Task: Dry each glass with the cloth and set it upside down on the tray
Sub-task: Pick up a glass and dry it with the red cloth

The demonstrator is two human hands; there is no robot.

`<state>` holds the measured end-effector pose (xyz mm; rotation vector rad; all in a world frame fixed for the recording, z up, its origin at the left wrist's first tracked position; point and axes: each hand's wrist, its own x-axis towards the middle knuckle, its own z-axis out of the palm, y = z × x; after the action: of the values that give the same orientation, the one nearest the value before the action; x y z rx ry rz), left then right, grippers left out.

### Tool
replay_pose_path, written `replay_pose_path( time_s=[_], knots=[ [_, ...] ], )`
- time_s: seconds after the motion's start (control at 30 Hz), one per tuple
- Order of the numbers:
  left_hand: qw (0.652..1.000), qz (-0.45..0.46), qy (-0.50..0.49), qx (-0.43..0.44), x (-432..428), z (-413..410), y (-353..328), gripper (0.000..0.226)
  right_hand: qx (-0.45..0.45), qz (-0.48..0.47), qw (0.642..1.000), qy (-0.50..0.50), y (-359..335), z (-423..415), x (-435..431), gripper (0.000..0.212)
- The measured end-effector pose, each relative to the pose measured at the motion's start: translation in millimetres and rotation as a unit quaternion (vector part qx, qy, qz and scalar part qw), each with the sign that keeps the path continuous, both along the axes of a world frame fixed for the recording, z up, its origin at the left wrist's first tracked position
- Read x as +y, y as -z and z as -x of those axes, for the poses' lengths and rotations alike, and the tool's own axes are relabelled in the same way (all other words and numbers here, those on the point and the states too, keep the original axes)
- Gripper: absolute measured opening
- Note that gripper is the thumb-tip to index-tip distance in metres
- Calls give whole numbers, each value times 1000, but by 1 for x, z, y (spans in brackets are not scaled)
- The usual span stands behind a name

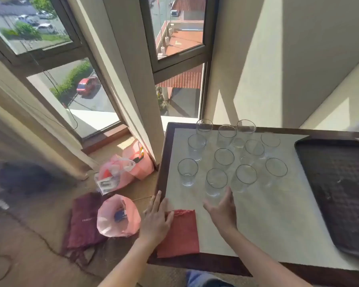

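Several clear glasses stand upright, mouths up, in a cluster on the pale table top [257, 220]. The nearest glass [216, 184] is just beyond my right hand [222, 212], which hovers open, fingers spread, touching nothing. A folded red cloth [180, 235] lies at the table's near left corner. My left hand [157, 218] rests flat, fingers apart, on the cloth's left edge and the table's rim. A dark brown tray [338, 195] lies empty at the right of the table.
The table has a dark wooden border [161, 162] and stands against a cream wall. On the floor to the left lie pink plastic bags [118, 216], a maroon cloth bag [81, 222] and, further back, a window sill.
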<state>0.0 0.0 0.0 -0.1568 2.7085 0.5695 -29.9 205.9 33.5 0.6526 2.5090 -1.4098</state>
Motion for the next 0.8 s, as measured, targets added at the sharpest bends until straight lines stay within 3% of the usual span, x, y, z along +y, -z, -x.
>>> replay_pose_path(
  time_s=[0.07,0.17,0.5,0.67,0.8],
  knots=[
    [1000,-4,-13,4,1,2,7,77,22,8,999,34,7,12,0,98],
    [999,-19,-45,10,4,0,13,62,30,25,997,61,18,25,-2,100],
    [994,-71,-68,40,-2,2,21,62,79,46,989,120,24,39,-3,62],
    [998,-57,-33,-9,-3,9,-3,64,65,96,989,92,0,10,-3,47],
    [979,-196,56,19,-6,5,-31,81,14,125,992,10,-25,-17,-20,56]
  ],
)
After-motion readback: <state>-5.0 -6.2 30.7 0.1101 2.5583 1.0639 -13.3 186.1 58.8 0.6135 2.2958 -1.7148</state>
